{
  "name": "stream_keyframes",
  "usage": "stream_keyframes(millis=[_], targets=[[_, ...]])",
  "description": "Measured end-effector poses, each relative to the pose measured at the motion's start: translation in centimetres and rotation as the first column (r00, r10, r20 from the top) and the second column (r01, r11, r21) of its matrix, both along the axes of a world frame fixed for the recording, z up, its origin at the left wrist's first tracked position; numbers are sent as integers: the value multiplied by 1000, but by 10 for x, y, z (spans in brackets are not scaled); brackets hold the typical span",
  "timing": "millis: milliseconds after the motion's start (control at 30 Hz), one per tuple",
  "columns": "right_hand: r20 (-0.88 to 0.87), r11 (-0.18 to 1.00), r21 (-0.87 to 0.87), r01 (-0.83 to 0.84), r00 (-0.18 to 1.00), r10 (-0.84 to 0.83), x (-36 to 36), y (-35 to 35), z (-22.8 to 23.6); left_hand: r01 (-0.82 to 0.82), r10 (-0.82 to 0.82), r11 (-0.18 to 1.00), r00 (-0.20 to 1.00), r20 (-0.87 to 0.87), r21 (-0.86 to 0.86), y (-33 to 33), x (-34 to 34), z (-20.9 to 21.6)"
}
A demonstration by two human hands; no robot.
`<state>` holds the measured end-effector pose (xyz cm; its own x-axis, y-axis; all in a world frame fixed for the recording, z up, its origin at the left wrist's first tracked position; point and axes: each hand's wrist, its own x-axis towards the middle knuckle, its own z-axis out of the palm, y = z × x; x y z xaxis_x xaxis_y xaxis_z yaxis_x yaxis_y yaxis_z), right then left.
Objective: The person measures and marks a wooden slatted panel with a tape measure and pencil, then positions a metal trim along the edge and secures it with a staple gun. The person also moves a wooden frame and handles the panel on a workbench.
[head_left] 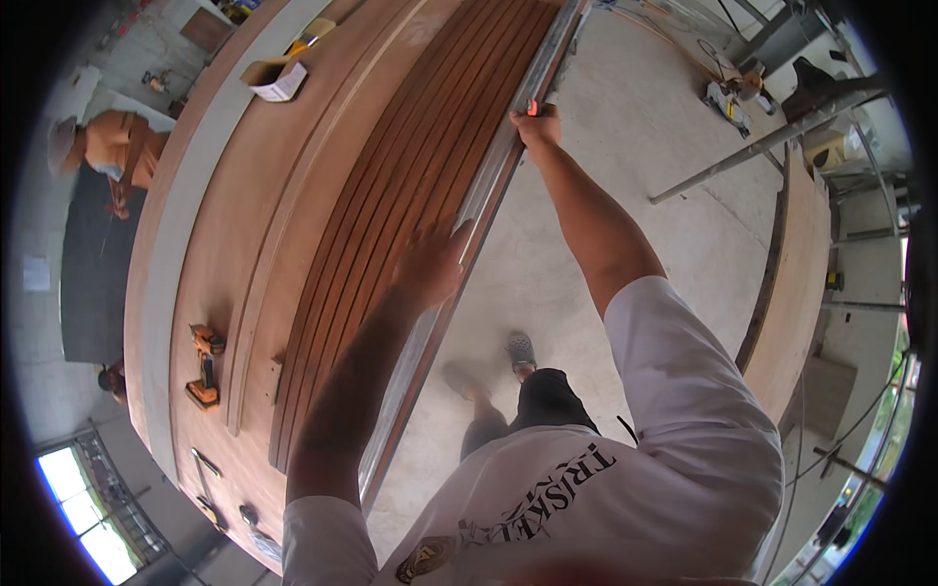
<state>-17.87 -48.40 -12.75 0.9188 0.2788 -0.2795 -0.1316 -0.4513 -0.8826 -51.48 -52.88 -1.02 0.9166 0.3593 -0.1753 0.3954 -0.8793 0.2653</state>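
My left hand (430, 262) lies with its fingers stretched out over a long metal bar (418, 340) and the dark wooden slats (366, 234) beside it. The bar runs along the near edge of a large worktable. Further up that edge, my right hand (536, 127) is closed on a small orange-red object, of which only a bright tip shows; its kind cannot be made out. Several reddish-brown slats are laid side by side, parallel to the bar, with dark gaps between them.
On the table's pale wooden top are an orange cordless drill (203, 366), a small open cardboard box (277, 78) and hand tools (207, 488). Another person (122, 146) is beyond the far side. A metal trestle (772, 146) and a yellow-grey power tool (726, 105) stand at right.
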Motion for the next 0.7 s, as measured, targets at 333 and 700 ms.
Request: stream_keyframes(millis=[333, 700], targets=[[11, 994, 103, 21, 1000, -22, -20, -14, 21, 242, -270, 960, 932, -243, -140, 114, 160, -3], [-12, 997, 76, -32, 999, 33, -17, -17, 23, 348, -263, 932, 840, -475, 99, 97, 212, 22]])
